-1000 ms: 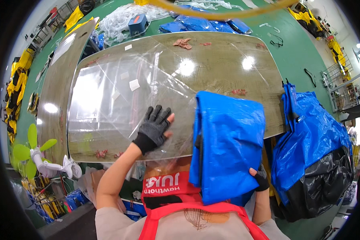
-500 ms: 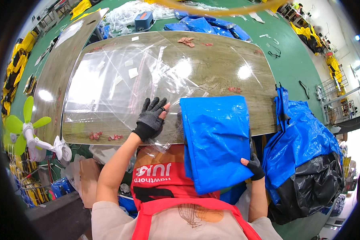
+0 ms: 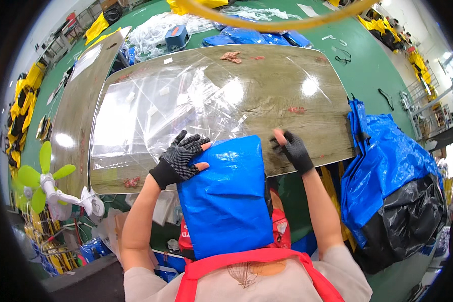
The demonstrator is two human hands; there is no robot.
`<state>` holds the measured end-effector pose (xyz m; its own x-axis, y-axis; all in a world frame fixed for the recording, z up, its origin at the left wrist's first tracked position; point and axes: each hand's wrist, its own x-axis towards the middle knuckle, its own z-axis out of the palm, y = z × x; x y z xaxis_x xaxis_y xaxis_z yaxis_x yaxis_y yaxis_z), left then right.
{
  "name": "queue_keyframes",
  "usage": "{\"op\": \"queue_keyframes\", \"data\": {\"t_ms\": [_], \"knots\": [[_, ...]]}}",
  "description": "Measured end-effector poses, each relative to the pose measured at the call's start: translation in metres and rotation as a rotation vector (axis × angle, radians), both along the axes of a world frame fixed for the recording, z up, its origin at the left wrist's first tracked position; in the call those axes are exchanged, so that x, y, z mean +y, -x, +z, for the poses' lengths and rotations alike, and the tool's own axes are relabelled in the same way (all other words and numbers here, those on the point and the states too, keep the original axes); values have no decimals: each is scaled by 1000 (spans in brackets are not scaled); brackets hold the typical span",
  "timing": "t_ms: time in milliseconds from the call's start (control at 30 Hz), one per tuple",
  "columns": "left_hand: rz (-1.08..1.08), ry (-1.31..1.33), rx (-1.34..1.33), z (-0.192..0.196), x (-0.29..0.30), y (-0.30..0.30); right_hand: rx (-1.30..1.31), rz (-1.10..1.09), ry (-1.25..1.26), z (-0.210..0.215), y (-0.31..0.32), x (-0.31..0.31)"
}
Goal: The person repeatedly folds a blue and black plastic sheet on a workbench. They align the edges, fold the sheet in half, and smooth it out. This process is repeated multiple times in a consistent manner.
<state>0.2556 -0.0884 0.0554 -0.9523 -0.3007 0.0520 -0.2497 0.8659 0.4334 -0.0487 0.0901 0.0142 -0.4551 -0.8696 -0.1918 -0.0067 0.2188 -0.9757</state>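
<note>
A folded blue plastic sheet (image 3: 224, 201) lies over the near edge of the table, its lower part hanging against my red apron (image 3: 281, 226). Spread flat in a black dotted glove, my left hand (image 3: 181, 160) rests at its upper left corner, with bare thumb and one bare fingertip touching the blue material. Beneath and beyond those fingers are clear plastic bags (image 3: 151, 113), layered and glossy. To the right of the sheet, my right hand (image 3: 296, 152), also gloved, is above the table edge with thumb raised apart from its fingers and nothing visible in it.
A wood-patterned table (image 3: 317, 121) stretches ahead. Blue and black sheeting (image 3: 387, 166) hangs at its right. On the left stands a green-bladed fan (image 3: 48, 176). Beyond the far edge sit a blue box (image 3: 176, 38), blue packages (image 3: 246, 36) and crumpled white plastic (image 3: 153, 30).
The blue sheet has moved left and nearer to me. My right hand has let go of it and risen to the table edge. My left hand has come onto its corner.
</note>
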Motion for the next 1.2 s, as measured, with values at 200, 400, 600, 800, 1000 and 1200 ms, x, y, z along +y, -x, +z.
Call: {"op": "queue_keyframes", "data": {"t_ms": [200,400,600,800,1000,1200], "knots": [[25,133,-3,17,16,7,656,284,58,-9,9,-82],[181,192,31,1,28,2,87,143,146,-13,12,-42],[252,215,132,-3,37,4,-133,402,-8,8,3,-22],[116,277,129,5,64,19,515,-22,-50,-8,-34,-24],[333,209,246,5,69,17,645,259,-164,-17,-38,23],[347,210,275,-11,68,14,169,91,-271,-9,14,11]]}}
